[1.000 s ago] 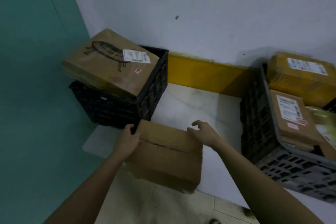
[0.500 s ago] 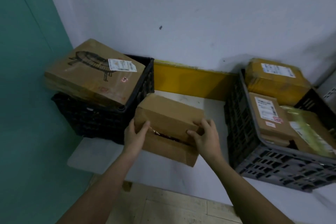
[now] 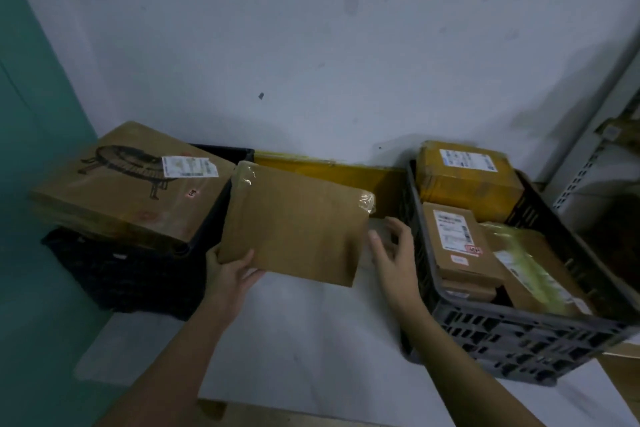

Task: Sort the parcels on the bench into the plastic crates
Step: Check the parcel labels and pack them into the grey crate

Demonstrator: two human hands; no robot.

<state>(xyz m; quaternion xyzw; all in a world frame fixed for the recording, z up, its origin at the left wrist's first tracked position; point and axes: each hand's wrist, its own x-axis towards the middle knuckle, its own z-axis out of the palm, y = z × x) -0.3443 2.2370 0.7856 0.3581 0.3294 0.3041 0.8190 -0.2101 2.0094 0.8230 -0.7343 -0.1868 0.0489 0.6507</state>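
Observation:
A plain brown cardboard parcel (image 3: 294,222) is held above the white bench (image 3: 311,329), between the two crates. My left hand (image 3: 230,270) grips its near left corner. My right hand (image 3: 391,253) is off the parcel, fingers spread, just beside its right edge. The black crate (image 3: 131,274) on the left carries a large flat box (image 3: 128,180) with a printed drawing and a label on its rim. The grey crate (image 3: 512,336) on the right holds several labelled parcels, among them a yellow-taped one (image 3: 464,180).
A white wall stands behind the bench, with a yellow strip (image 3: 332,170) along its base. A teal wall (image 3: 34,149) closes the left side. A metal shelf upright (image 3: 588,163) rises at the far right. The floor shows below the bench's front edge.
The parcel has been lifted off the bench and tipped up, its broad face now toward me. My right hand has let go of it; my left hand still holds it.

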